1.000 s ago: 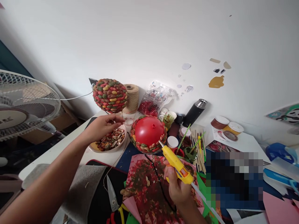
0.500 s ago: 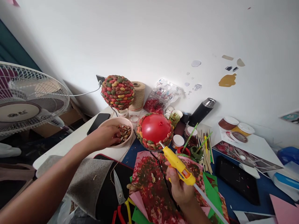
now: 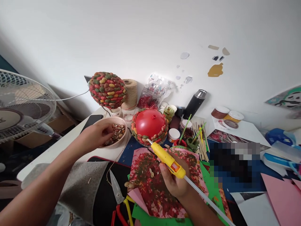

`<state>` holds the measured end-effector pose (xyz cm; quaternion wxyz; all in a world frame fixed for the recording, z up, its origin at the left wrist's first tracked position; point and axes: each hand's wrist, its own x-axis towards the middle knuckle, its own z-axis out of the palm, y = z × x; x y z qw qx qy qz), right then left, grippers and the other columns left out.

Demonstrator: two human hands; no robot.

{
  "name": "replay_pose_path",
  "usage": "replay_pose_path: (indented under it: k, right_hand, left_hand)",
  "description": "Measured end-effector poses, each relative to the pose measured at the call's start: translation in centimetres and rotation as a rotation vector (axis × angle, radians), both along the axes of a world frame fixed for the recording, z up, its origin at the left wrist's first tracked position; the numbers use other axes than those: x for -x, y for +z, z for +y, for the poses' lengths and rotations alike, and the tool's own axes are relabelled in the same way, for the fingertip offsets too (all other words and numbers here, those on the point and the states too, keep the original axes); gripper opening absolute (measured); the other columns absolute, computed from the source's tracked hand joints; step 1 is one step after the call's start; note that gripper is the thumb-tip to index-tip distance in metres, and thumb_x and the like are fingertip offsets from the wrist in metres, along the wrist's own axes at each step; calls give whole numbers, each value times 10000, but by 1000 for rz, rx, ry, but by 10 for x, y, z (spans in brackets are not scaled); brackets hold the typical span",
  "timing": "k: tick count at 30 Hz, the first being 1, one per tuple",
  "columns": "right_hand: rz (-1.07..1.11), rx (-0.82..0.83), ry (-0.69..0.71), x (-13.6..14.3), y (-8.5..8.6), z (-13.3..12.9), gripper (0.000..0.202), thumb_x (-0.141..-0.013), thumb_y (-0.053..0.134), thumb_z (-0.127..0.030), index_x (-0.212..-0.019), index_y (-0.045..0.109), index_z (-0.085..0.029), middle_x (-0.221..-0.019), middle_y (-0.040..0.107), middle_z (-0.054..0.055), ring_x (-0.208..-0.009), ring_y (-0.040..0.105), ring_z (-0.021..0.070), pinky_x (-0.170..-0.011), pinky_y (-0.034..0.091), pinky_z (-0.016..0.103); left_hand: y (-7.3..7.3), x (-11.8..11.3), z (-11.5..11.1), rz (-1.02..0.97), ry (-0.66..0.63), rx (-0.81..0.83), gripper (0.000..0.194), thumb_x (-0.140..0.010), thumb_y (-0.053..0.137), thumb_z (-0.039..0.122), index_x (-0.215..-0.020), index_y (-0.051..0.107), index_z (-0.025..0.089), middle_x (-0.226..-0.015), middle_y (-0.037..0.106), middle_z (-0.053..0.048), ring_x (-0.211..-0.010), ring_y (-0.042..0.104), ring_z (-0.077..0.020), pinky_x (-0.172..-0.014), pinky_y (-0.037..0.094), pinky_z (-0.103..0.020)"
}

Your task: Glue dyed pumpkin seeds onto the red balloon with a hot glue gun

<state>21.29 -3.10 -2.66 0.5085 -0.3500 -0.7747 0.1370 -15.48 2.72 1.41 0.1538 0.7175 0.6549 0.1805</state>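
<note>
My left hand reaches into a pale pink bowl of painted shell pieces; its fingers are curled together, and whatever they hold is hidden. In my right hand is a yellow glue gun with a long clear stick at its back. The gun's tip points at the lower rim of a red balloon, whose sides are ringed with red, green and ochre shells. A ball fully covered in such shells stands on a paper cup behind the bowl.
Paint-stained pink paper lies in front, with scissors to its left. Paint jars, wooden sticks and a black flask are right of the balloon. Twine stands behind; a fan is at left.
The view has shifted slightly to the right. My left hand has drawn back a little toward the bowl's left side, showing more shells. The glue gun remains in my right hand near the balloon's rim.
</note>
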Motion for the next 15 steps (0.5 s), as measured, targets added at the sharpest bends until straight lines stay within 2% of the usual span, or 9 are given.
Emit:
replay_pose_path:
  k: [3, 7, 11, 15]
  right_hand:
    - [49, 63, -7, 0, -4, 0, 273, -1144, 579, -349, -986, 769, -233, -799, 784, 77, -690, 782, 244, -645, 649, 339]
    - [148, 195, -18, -2, -14, -1, 282, -1161, 579, -393, -1074, 793, -232, -682, 701, 19, -569, 691, 210, -567, 600, 317]
    - [238, 267, -40, -2, -16, 2, 390, -1176, 562, -503, -1054, 795, -215, -580, 609, -22, -467, 587, 185, -488, 536, 300]
    - [298, 244, -108, 1, -10, 6, 517, -1145, 576, -645, -910, 760, -223, -628, 674, 9, -528, 649, 192, -530, 590, 300]
  left_hand:
    - [8, -12, -12, -181, 64, 0, 373, -923, 701, 623, -971, 718, 253, -810, 751, -27, -668, 648, -222, -628, 480, -337]
    - [13, -50, -31, -518, -103, -53, 375, -922, 795, 627, -942, 731, 258, -966, 792, -77, -821, 715, -247, -690, 570, -354]
    - [19, -108, -48, -784, -250, 127, 317, -933, 844, 530, -932, 717, 240, -871, 748, -44, -738, 665, -183, -657, 551, -301]
    - [19, -159, -55, -986, -346, 346, 348, -923, 873, 516, -937, 668, 235, -755, 653, 12, -632, 594, -137, -576, 486, -254]
